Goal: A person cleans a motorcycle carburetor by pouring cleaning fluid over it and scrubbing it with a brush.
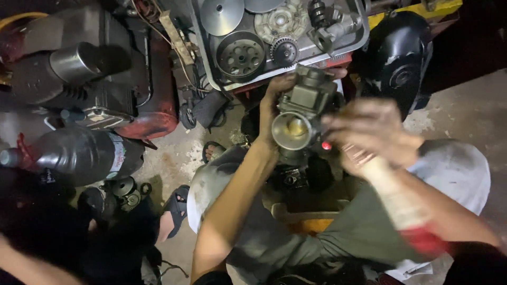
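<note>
The left hand (272,113) wraps tight around the carburetor (301,119), round mouth facing up. The blurry right hand (369,134) pinches a spray can (388,192). Hold both steady.

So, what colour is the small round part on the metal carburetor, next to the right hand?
Red; the small round part on the grey metal carburetor shows in the head view.
</note>
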